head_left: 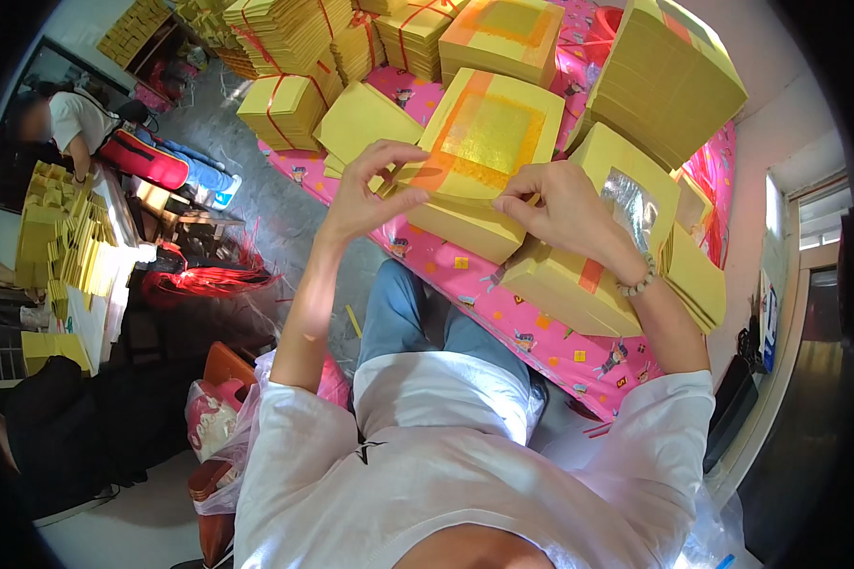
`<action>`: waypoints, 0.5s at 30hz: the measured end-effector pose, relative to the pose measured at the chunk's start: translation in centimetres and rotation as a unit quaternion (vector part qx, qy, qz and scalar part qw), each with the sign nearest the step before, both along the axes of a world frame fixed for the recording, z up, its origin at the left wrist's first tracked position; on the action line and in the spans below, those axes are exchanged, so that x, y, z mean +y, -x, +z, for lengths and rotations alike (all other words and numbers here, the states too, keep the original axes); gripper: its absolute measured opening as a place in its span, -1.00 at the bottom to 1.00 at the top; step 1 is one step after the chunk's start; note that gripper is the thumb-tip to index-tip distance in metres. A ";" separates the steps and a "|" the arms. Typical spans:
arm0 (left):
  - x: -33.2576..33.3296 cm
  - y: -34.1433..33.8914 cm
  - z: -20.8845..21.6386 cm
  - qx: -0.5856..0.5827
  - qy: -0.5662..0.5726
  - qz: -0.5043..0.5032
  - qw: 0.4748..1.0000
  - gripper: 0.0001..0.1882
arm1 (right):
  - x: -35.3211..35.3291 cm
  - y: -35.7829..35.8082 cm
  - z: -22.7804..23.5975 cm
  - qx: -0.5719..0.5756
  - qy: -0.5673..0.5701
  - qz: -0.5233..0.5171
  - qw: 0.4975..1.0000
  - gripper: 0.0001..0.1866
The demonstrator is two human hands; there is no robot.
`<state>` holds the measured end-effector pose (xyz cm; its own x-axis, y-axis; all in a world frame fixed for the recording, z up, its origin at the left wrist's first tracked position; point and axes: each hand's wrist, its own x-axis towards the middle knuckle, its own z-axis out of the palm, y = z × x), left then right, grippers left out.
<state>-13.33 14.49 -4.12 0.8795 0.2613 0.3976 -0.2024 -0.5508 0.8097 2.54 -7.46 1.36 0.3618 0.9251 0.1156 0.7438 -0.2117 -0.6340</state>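
A thick stack of yellow paper (pixel 465 227) lies in front of me on the pink cloth. Its top sheet bears a gold foil square (pixel 489 133) with an orange border. My left hand (pixel 375 185) is at the stack's left corner, with thumb and index finger apart. At the front right edge, my right hand (pixel 565 204) has its fingers curled and its thumb pressed against the index finger at the top sheet's edge. A beaded bracelet (pixel 639 278) circles my right wrist.
A yellow stack with a silver foil square (pixel 628 204) stands at right, before a tall tilted stack (pixel 669 95). Red-tied bundles (pixel 285 109) stand at the back. A pink patterned cloth (pixel 531 318) covers the table. At far left a person (pixel 81 123) leans over another work table.
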 end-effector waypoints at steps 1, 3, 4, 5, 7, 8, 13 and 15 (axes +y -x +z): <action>-0.3 0.2 -0.3 -0.003 -0.015 0.013 1.000 -0.61 | 0.1 -0.1 -0.1 0.010 0.002 -0.002 1.000 -0.80; -0.5 0.5 -1.3 0.005 0.002 0.023 1.000 -0.61 | 0.1 -0.1 -0.1 0.018 0.006 -0.006 1.000 -0.79; -0.6 0.5 -1.4 0.009 0.011 0.028 1.000 -0.61 | 0.1 -0.1 -0.1 0.017 0.009 -0.007 1.000 -0.78; -0.6 0.5 -1.5 0.012 0.016 0.032 0.999 -0.62 | 0.1 0.0 0.0 0.017 0.011 -0.008 1.000 -0.78; -0.7 0.5 -1.5 0.017 0.027 0.040 0.999 -0.62 | 0.1 0.0 -0.2 0.011 0.000 -0.007 1.000 -0.77; -0.7 0.5 -1.5 0.019 0.021 0.038 0.999 -0.63 | 0.2 0.0 -0.3 0.008 -0.005 -0.007 1.000 -0.76; -0.4 0.4 -1.4 0.025 -0.004 0.031 0.999 -0.63 | 0.1 0.1 0.0 0.003 0.019 -0.021 1.000 -0.74; -0.5 0.5 -1.3 0.023 -0.008 0.027 0.999 -0.63 | 0.2 0.2 0.0 0.005 0.014 -0.023 1.000 -0.73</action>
<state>-13.81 14.04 -5.38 0.8814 0.3034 0.3620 -0.1350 -0.5726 0.8086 2.31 -7.27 1.33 0.4050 0.9103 0.0860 0.7265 -0.2633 -0.6347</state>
